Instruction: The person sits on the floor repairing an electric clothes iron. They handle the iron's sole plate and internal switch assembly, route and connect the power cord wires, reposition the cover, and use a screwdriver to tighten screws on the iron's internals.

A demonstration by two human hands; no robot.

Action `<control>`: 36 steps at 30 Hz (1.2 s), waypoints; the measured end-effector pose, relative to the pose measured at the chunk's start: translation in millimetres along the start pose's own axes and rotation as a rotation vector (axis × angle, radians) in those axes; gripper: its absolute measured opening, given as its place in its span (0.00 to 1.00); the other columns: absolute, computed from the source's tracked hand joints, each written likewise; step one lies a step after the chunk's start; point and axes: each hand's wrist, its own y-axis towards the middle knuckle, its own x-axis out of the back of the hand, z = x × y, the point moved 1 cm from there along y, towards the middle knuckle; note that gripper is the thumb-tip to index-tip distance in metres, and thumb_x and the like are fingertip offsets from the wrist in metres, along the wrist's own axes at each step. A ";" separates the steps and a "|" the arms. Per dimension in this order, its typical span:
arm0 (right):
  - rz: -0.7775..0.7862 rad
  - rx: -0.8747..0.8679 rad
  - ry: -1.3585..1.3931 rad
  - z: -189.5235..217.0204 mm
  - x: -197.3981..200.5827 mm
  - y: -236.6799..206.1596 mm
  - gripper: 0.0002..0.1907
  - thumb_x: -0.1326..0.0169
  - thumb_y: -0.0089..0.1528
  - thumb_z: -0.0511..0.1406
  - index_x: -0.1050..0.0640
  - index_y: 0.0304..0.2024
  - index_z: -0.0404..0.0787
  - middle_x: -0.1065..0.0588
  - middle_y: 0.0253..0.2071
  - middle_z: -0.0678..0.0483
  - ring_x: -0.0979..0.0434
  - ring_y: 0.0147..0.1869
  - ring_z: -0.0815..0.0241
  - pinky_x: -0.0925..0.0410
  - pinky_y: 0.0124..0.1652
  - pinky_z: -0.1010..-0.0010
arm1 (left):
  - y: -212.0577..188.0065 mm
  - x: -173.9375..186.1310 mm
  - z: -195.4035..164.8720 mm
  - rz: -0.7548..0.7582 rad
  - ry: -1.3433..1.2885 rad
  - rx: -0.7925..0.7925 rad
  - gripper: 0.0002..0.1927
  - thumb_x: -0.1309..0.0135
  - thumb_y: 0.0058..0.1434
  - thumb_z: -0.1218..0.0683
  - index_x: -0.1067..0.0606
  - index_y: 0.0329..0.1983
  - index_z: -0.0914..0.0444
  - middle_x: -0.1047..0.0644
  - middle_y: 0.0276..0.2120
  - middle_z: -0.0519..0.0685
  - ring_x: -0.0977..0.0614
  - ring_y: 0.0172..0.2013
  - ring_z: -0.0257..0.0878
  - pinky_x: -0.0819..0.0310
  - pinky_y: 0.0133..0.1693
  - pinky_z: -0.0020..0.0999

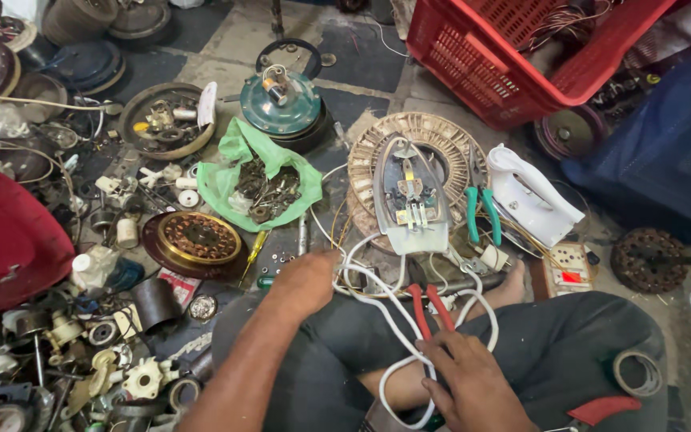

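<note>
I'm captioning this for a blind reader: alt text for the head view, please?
A seated person's left hand and right hand handle a white cord beside red-handled pliers, before an opened iron base amid scattered motor parts.

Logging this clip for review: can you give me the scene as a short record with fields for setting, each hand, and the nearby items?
setting: cluttered workshop floor, person seated
left hand: on the white cord
right hand: grips the cord beside red-handled pliers
ahead: opened iron base on a round winding
nearby: white iron cover, green-handled pliers, green bag of parts, red crate
</note>
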 end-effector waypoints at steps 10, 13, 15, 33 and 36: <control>-0.048 0.006 0.192 -41.9 -31.5 -28.0 0.19 0.39 0.58 0.35 0.21 0.53 0.42 0.23 0.48 0.46 0.21 0.55 0.44 0.28 0.52 0.58 | 55.2 -24.9 -10.3 -0.027 -0.100 0.352 0.16 0.46 0.59 0.56 0.21 0.49 0.65 0.21 0.50 0.64 0.20 0.53 0.60 0.27 0.55 0.51; 0.026 0.142 0.172 -76.0 -49.2 -23.4 0.20 0.39 0.58 0.35 0.20 0.53 0.41 0.22 0.47 0.47 0.20 0.54 0.46 0.28 0.52 0.59 | 71.1 -12.4 -19.7 -0.093 -0.173 0.538 0.19 0.43 0.61 0.50 0.22 0.50 0.67 0.22 0.52 0.64 0.20 0.55 0.60 0.27 0.57 0.50; 0.058 0.137 0.183 -96.5 -63.0 -18.4 0.20 0.39 0.58 0.34 0.20 0.53 0.42 0.22 0.47 0.47 0.20 0.53 0.47 0.27 0.51 0.59 | 82.5 -7.1 -26.3 -0.141 -0.170 0.526 0.25 0.39 0.59 0.46 0.24 0.53 0.67 0.22 0.52 0.63 0.21 0.55 0.58 0.27 0.57 0.48; 0.009 0.011 0.314 -162.8 -131.6 20.5 0.19 0.37 0.57 0.33 0.15 0.52 0.45 0.18 0.45 0.53 0.15 0.48 0.57 0.24 0.48 0.67 | 118.3 22.5 20.7 -0.634 -1.746 0.723 0.11 0.54 0.67 0.50 0.27 0.43 0.60 0.34 0.21 0.41 0.38 0.17 0.33 0.46 0.17 0.31; -0.100 -0.254 0.335 -153.2 -95.7 24.3 0.19 0.37 0.57 0.32 0.15 0.52 0.45 0.18 0.44 0.54 0.15 0.47 0.58 0.23 0.48 0.69 | 80.8 6.7 -20.2 -0.710 -1.484 0.438 0.11 0.54 0.70 0.53 0.25 0.46 0.65 0.34 0.23 0.44 0.36 0.18 0.30 0.46 0.18 0.27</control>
